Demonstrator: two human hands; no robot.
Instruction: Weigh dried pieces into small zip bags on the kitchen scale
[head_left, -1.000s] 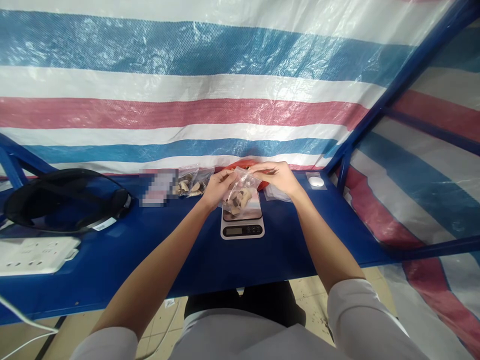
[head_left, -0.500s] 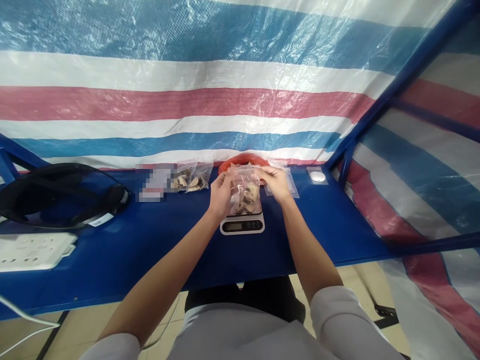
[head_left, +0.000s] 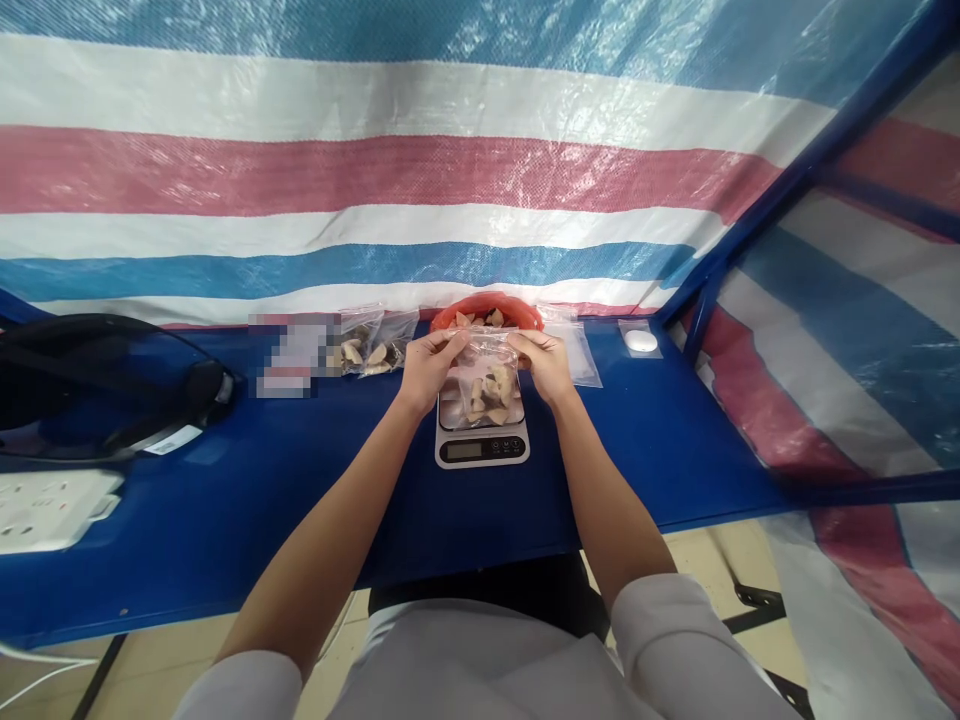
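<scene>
A clear zip bag [head_left: 489, 390] with pale and dark dried pieces, perhaps sliced mushrooms, hangs upright over the kitchen scale [head_left: 482, 449]. My left hand [head_left: 431, 368] pinches its upper left corner between thumb and fingers. At the upper right corner, my right hand [head_left: 544, 364] grips the bag's top edge in the same way. Whether the bag's bottom rests on the scale I cannot tell. Just behind the hands stands a red basket [head_left: 486, 303] with more of the same pieces, partly hidden by the bag.
Two filled zip bags [head_left: 366, 348] lie left of the basket, beside a blurred-out packet [head_left: 296, 355]. Flat clear bags [head_left: 577, 355] lie at right, then a white mouse-like object [head_left: 640, 341]. A black headset [head_left: 112, 390] and a white power strip [head_left: 56, 508] occupy the table's left.
Both hands have shifted slightly apart, and the bag's top edge is now stretched straighter between them. The camera view has tilted a little.
</scene>
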